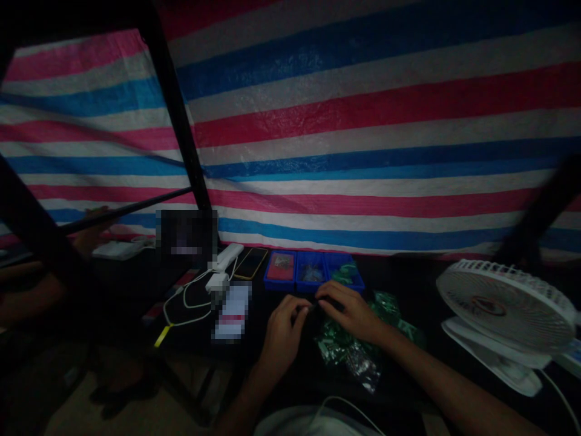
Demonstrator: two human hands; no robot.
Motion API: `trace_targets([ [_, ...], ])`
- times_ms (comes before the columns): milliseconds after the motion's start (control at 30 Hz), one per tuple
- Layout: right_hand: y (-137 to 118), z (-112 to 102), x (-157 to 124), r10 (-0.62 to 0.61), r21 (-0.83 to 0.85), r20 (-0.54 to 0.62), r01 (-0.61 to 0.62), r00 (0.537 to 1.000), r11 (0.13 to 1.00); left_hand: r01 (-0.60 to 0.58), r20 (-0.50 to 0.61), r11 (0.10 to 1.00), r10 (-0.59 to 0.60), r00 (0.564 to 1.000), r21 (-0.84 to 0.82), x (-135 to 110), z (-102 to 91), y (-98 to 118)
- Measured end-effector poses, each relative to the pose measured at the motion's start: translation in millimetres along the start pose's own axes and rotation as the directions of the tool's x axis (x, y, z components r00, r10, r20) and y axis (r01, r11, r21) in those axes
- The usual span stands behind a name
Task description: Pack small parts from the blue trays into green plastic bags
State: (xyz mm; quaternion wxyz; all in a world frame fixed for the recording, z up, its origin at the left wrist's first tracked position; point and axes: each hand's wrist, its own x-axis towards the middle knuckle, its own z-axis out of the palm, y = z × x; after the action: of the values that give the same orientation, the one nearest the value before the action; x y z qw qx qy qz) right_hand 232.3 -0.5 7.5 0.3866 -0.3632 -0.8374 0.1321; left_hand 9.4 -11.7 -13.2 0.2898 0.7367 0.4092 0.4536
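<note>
My left hand (285, 330) and my right hand (348, 310) meet over a dark table, fingertips pinched together on something small and dark that I cannot make out. Under and beside my right hand lies a clear plastic bag of small green circuit boards (349, 351). Just beyond the hands stand three blue trays (313, 270) side by side, one with a reddish content, one with green boards.
A white table fan (503, 306) lies tilted at the right. White chargers and cables (213, 281) and a phone (250, 263) sit left of the trays. Another person's hand (93, 227) shows at far left behind black frame bars. A striped tarp hangs behind.
</note>
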Motion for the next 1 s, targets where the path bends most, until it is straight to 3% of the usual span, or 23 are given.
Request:
trace_targets([
  [167,0.0,3.3,-3.2,0.075,0.042,0.105,-0.080,0.992,0.996,-0.026,0.002,0.999,0.026,1.000,-0.040,-1.3,-0.7,2.6],
  [500,0.5,6.5,-1.4,0.135,0.150,0.064,-0.143,0.989,0.978,0.038,0.062,0.999,-0.037,0.997,-0.010,-2.5,2.8,0.4],
  [1000,-2.6,7.6,-2.2,0.150,0.159,0.135,-0.171,0.979,0.972,0.066,0.054,0.995,-0.070,0.996,0.075,-2.3,3.9,1.0],
])
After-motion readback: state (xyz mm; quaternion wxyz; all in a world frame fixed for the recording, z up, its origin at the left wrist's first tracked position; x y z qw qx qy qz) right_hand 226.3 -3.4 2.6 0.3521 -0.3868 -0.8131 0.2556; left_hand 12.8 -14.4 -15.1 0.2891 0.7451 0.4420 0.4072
